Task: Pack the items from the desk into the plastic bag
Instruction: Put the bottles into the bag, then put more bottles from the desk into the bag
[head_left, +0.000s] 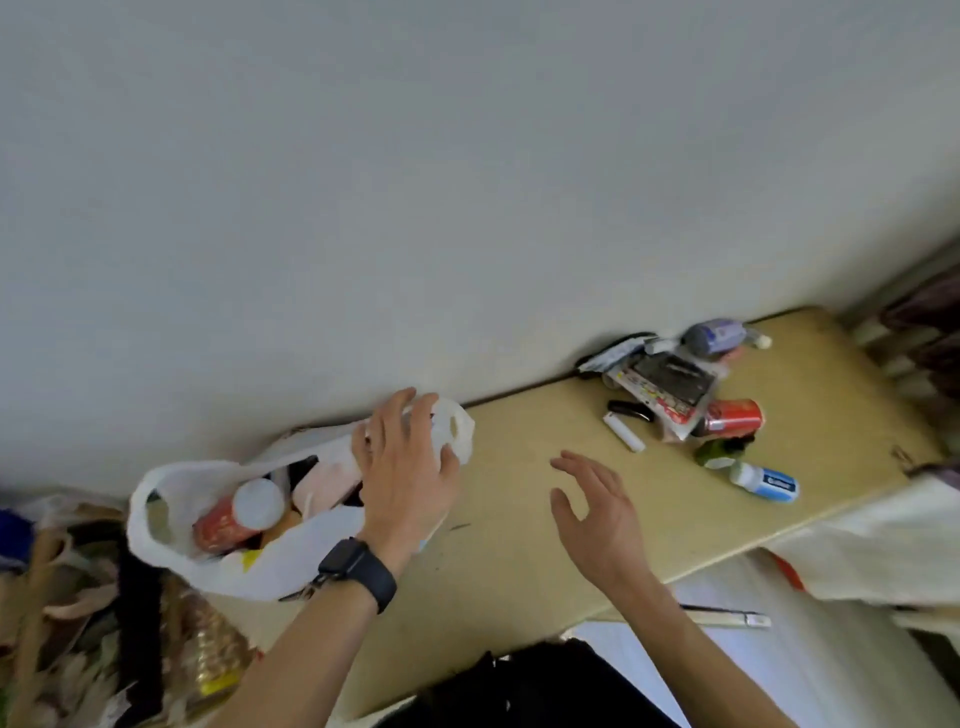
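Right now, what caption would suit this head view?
Left hand holds the part-filled plastic bag on the desk; open right hand hovers short of the red can.

Your bag (291, 566) is thin white plastic, soft and a little shiny. The tabletop (509, 467) looks like pale wood, smooth and matt. The red can (735, 415) looks glossy. Your watch strap (375, 581) is matt black.

- small white bottle (763, 482): blue label with a short white word, too blurred to read
- red can (735, 415) lying on the desk (519, 545): white print, unreadable
- flat packet (670, 387): red and yellow lettering along its edge, unreadable
- grey bottle (711, 335) at the back: purple label, unreadable
- red canister (228, 519) in the plastic bag (156, 499): pale markings, no legible text
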